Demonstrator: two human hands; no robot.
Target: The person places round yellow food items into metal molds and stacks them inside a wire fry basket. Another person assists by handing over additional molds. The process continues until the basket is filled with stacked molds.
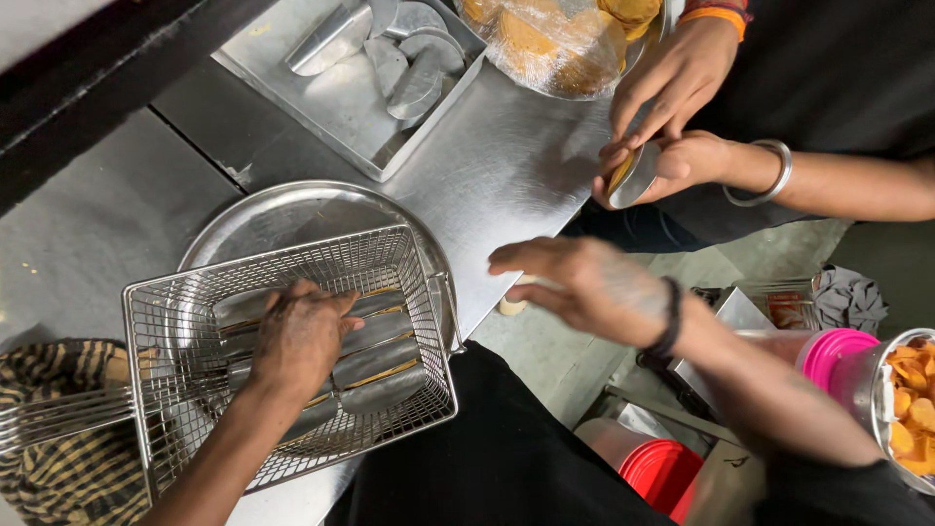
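At the lower left of the frame the person's left hand [300, 336] lies palm down inside a square steel wire frying basket [185, 429], its fingers [336, 304] spread loosely over a row of folded metal moulds [375, 360] lined up in it, pressing rather than gripping. The basket sits on a round steel tray [292, 214] on the steel desk [506, 166]. The right hand [584, 287] hovers mid-frame over the desk edge, fingers open and holding nothing. At the upper right, a co-worker's two hands [672, 117] close around one small metal mould [635, 175]. A rectangular steel tray [331, 97] of more moulds lies at the top.
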